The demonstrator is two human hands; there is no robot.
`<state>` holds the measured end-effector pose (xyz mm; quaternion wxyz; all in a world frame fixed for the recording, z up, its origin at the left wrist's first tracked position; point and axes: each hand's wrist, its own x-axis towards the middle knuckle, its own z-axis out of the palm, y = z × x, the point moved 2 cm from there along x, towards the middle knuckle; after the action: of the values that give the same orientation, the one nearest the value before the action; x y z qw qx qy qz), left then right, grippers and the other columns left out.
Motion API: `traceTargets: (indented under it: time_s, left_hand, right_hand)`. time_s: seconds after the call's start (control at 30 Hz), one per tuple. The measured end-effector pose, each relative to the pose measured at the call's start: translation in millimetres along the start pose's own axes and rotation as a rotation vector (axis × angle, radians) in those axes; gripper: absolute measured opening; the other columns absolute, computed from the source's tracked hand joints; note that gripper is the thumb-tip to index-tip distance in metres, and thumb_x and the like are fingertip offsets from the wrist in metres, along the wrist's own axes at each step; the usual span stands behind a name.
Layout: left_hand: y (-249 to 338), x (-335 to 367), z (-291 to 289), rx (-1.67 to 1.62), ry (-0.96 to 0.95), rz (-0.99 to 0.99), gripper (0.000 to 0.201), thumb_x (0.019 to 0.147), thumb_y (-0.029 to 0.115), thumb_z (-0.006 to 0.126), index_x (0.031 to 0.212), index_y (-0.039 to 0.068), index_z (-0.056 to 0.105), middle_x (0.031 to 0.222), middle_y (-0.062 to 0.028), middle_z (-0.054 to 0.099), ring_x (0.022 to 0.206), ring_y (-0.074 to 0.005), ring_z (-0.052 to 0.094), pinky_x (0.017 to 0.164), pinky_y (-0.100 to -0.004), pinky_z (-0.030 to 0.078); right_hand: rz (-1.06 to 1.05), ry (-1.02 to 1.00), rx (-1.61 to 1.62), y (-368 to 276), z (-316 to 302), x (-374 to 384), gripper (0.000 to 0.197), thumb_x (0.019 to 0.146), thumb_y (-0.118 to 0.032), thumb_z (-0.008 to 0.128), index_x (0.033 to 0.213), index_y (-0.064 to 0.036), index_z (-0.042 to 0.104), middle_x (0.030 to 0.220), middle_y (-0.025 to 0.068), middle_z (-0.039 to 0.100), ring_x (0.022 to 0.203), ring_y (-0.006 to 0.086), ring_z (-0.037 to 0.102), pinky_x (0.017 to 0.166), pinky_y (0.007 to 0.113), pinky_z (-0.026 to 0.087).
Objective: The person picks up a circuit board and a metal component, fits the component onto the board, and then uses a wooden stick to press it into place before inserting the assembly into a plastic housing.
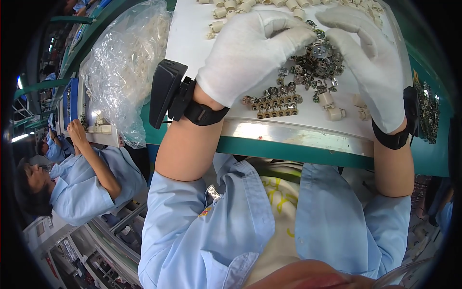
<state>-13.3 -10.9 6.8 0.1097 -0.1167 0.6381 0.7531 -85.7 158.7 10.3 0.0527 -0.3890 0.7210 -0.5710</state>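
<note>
Both my hands wear white gloves and meet over a pile of small shiny metal parts on a white work surface. My left hand is bent in a pinch, its fingertips together at the top of the pile; what they hold is hidden. My right hand is opposite, thumb and fingers apart around the same spot, with metal parts just beyond its fingertips. Below the left hand, metal parts stand in short rows. Cream plastic sockets lie beside the pile, near my right wrist.
More cream plastic pieces lie along the far edge. A large clear plastic bag is at the left. Metal parts lie on the green bench at the right. A metal strip edges the near side. A co-worker sits at left.
</note>
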Motion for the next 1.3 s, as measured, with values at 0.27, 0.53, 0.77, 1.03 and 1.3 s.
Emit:
traceTargets:
  time_s: [0.27,0.53,0.77,1.03,1.3]
  left_hand:
    - [14.6,4.5,9.5,0.541,-0.172,1.095,0.014,0.088,0.011,0.058,0.094,-0.001,0.063,0.069,0.0033,0.056,0.056,-0.0018,0.046,0.049,-0.0166,0.035]
    - [4.6,0.1,4.1,0.211,0.026,0.162,0.014,0.088,0.009,0.058,0.095,-0.003,0.062,0.077,0.0010,0.058,0.068,-0.0050,0.051,0.059,-0.0188,0.041]
    - [-6.1,6.6,4.0,0.213,-0.031,0.321,0.015,0.085,0.012,0.060,0.092,0.000,0.065,0.075,-0.0005,0.061,0.067,-0.0056,0.051,0.060,-0.0205,0.042]
    - [6.0,-1.7,6.0,0.307,-0.093,0.268,0.016,0.086,0.016,0.058,0.087,0.003,0.067,0.070,-0.0022,0.061,0.062,-0.0083,0.053,0.057,-0.0222,0.042]
    - [13.7,-1.7,17.1,0.404,0.177,0.417,0.020,0.087,0.007,0.057,0.105,-0.001,0.061,0.086,-0.0019,0.060,0.076,-0.0080,0.052,0.066,-0.0218,0.043]
  right_hand:
    - [0.142,0.018,0.088,3.5,0.5,-3.6,0.019,0.087,-0.003,0.053,0.103,0.0038,0.060,0.103,0.0062,0.060,0.097,0.0132,0.054,0.088,0.024,0.040]
    - [-0.120,-0.033,-0.179,-9.7,6.8,1.5,0.016,0.085,-0.005,0.056,0.099,0.0021,0.060,0.102,0.0054,0.058,0.096,0.0131,0.053,0.085,0.025,0.041]
    - [0.041,-0.176,0.023,-4.7,-0.2,2.1,0.019,0.088,-0.015,0.056,0.095,0.0017,0.060,0.100,0.0052,0.057,0.091,0.0136,0.051,0.081,0.024,0.040]
    - [0.032,-0.242,0.208,2.1,-2.2,6.3,0.021,0.088,-0.018,0.057,0.092,0.0018,0.061,0.101,0.0050,0.058,0.095,0.0143,0.052,0.084,0.026,0.040]
    - [0.089,0.084,0.067,-6.8,3.0,6.6,0.015,0.081,-0.007,0.060,0.093,0.0017,0.062,0.101,0.0093,0.060,0.094,0.0171,0.056,0.083,0.028,0.043]
